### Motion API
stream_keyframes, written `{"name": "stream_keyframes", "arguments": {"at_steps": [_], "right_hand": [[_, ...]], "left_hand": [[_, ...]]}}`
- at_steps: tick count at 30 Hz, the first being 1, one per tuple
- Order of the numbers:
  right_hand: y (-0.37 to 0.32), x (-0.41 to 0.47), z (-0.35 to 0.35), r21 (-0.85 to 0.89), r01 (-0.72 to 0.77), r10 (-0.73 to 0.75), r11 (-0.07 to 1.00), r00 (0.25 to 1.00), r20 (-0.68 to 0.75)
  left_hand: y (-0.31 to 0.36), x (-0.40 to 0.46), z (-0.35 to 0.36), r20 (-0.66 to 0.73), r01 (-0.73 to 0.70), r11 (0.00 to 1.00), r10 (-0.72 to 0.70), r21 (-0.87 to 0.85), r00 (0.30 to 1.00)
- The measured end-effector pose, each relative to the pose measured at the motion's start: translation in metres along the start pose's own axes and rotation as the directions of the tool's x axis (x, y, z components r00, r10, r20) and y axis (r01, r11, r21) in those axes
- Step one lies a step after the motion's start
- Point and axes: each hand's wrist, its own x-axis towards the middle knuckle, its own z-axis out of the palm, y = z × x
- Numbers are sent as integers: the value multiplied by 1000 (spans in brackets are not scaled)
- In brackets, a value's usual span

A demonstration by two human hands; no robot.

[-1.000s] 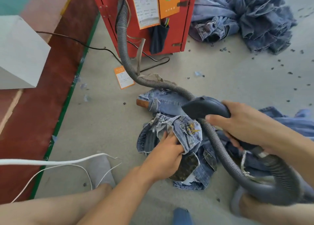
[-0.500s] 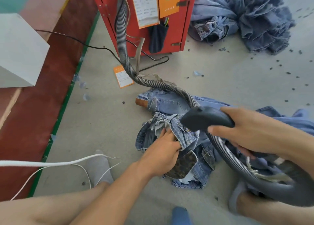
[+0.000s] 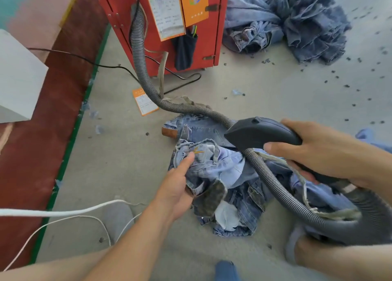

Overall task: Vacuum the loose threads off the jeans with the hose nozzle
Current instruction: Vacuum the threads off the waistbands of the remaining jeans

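1. Two hands at work: the left hand (image 3: 180,187) pinches the crumpled light-blue denim jeans (image 3: 224,174) on the grey concrete floor (image 3: 265,94); the right hand (image 3: 318,151) wraps the dark grey plastic hose nozzle (image 3: 258,132).
2. The grey ribbed hose (image 3: 144,72) loops across the jeans from the red metal cabinet (image 3: 165,26). A heap of blue denim (image 3: 286,19) lies beyond.
3. Open floor sits left of the jeans, up to the green-edged red strip (image 3: 42,132).
4. The nozzle's tip points left, long axis roughly level, just above the jeans.
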Motion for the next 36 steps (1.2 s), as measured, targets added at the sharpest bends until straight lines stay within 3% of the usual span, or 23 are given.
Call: {"name": "stream_keyframes", "arguments": {"at_steps": [2,4,9,12,17,20,22,23,25,27,28,30,33,36], "right_hand": [[-2,0,7,-32,21,-21,999,999,24],[-3,1,14,-67,48,-46,997,998,30],[-11,11,40,-238,119,-87,964,986,143],[-14,32,62,-304,129,-114,944,991,67],[-4,35,55,-197,52,-78,979,989,-126],[14,31,28,74,21,1,997,959,-283],[25,30,6,178,10,39,984,963,-268],[30,29,-1,116,8,20,993,972,-233],[43,28,-4,-234,12,-50,972,986,-156],[58,28,6,-597,28,-86,802,994,-70],[66,29,13,-693,32,-92,721,994,-50],[78,28,20,-783,11,-90,622,994,-58],[82,28,14,-788,-57,-178,613,962,-209],[74,29,-3,-752,-37,-397,658,832,-388]], "left_hand": [[0,3,2,-107,-5,999,0,-48,994],[-2,3,0,-123,7,998,-14,-56,992],[-5,1,-7,21,104,991,-103,-86,994],[-9,0,-13,103,151,982,-140,-110,985],[-5,-1,-24,140,120,993,-121,15,983],[-6,2,-34,79,133,991,-134,17,988],[7,5,-43,10,150,988,-149,-42,989],[15,7,-47,-36,145,989,-147,-38,989],[32,15,-57,-124,113,993,-108,31,986],[43,24,-65,-179,86,992,-68,92,982],[46,27,-68,-189,76,993,-57,93,980],[48,31,-76,-209,77,995,-60,71,976],[42,33,-83,-235,105,992,-86,68,968],[37,34,-84,-237,93,994,-78,53,968]]}}
